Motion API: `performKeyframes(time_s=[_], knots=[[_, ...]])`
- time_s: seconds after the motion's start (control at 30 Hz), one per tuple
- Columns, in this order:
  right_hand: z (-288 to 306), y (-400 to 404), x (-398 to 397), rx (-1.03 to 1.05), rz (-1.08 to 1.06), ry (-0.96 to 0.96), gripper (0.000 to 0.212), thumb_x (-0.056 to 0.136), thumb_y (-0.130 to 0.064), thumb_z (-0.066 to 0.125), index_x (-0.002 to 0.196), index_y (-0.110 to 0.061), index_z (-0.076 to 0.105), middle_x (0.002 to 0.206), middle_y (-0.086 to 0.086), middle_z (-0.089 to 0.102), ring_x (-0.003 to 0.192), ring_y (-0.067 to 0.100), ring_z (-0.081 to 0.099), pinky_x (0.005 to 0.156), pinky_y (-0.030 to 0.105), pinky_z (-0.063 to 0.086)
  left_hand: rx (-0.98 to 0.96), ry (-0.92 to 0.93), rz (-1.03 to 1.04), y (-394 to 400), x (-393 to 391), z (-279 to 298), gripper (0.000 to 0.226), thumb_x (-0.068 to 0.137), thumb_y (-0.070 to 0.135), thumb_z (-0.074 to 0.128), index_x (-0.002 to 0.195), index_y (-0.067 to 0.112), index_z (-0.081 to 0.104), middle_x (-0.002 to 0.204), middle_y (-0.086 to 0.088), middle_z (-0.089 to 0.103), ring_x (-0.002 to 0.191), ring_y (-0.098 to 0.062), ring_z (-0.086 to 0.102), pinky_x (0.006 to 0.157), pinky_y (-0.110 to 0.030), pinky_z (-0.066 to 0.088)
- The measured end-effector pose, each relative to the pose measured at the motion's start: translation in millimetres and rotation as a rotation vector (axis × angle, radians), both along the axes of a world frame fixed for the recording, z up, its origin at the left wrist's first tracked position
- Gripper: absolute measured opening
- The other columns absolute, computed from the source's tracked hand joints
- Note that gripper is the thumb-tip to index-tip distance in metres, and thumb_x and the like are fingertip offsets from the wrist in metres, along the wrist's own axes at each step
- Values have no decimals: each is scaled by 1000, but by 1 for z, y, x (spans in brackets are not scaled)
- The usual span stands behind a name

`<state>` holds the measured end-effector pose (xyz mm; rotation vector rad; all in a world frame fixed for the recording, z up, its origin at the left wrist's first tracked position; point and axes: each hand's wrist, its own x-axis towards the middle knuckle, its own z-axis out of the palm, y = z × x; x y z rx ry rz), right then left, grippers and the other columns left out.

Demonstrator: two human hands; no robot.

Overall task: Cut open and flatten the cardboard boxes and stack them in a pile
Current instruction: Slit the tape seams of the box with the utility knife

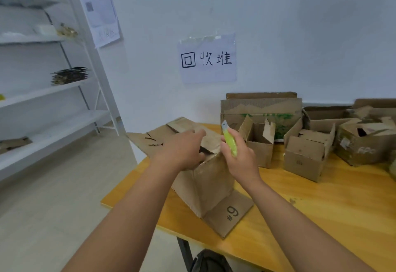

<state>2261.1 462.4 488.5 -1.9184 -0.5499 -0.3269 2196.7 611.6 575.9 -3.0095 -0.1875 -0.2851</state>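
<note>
A brown cardboard box [211, 186] stands on the wooden table [321, 218], its bottom flap marked "#9" lying flat toward me. My left hand [182, 149] grips the box's top edge, thumb inside the opening and fingers stretched over a top flap. My right hand [237, 156] holds a yellow-green utility knife [229, 141] with the blade pointing up, just right of the box's top corner. A flattened piece of cardboard [147, 141] lies behind the box at the table's left end.
Several opened boxes [306, 156] crowd the table's back right, a larger one [261, 109] against the wall. A paper sign [207, 59] hangs on the wall. White shelving [53, 91] stands at left. A dark object [211, 261] sits under the table.
</note>
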Motion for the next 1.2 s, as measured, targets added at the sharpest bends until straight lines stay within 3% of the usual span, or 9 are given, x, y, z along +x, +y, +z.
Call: performKeyframes(time_s=[0.1,0.3,0.43,0.57,0.7,0.8,0.93,1.03,1.2], knots=[[-1,-4,4,-18,34,0,47,101,-41,49,147,-33,38,123,-5,66,105,15,62,86,38,54,-87,-11,-81,4,8,-3,61,93,42,56,147,35,29,139,4,44,112,-19,56,68,-29,43],[-9,1,12,-44,24,-71,49,101,-44,49,147,-32,37,124,-5,66,106,16,63,84,40,55,-605,-224,-116,11,-9,-39,47,96,41,54,142,39,42,120,11,46,107,-5,46,87,-23,41],[-13,6,10,22,-9,-66,47,100,-42,51,146,-34,40,121,-12,67,101,13,64,81,39,54,-565,-157,-142,17,1,-35,50,96,34,55,143,42,41,115,8,42,111,-11,46,90,-26,42],[-15,4,11,79,22,-37,45,100,-42,52,143,-39,41,122,-20,65,105,8,63,86,42,55,-456,-80,-111,17,16,-30,52,97,30,56,146,40,38,104,8,44,88,-7,49,73,-20,39],[-11,-3,15,114,70,1,45,100,-38,53,143,-42,39,119,-26,64,110,3,61,93,39,53,-579,-160,-146,17,12,-35,38,96,31,61,133,38,55,80,14,62,76,-1,57,64,-19,41],[-7,-12,15,225,106,25,39,101,-30,55,135,-40,41,116,-21,65,109,1,62,92,30,52,-656,-187,-180,20,7,-37,37,97,27,60,131,42,57,96,23,67,91,4,60,83,-26,52],[-2,-30,2,317,117,-22,29,99,-13,58,117,-34,58,102,-14,67,99,6,63,84,24,53,-748,-184,-198,21,3,-40,32,91,22,58,112,45,57,105,24,68,91,5,62,82,-34,54],[-2,-40,-8,479,189,106,18,88,-11,71,97,-27,72,92,4,69,88,20,66,78,40,56,-722,-162,-244,20,-3,-41,29,80,41,56,107,48,53,108,31,62,99,12,58,82,-27,51],[-1,-42,-15,710,301,297,8,80,-14,63,85,-13,69,70,8,60,70,25,55,66,35,46,-591,-134,-274,20,-3,-43,49,86,46,66,130,44,44,123,26,58,113,6,55,75,-9,40]])
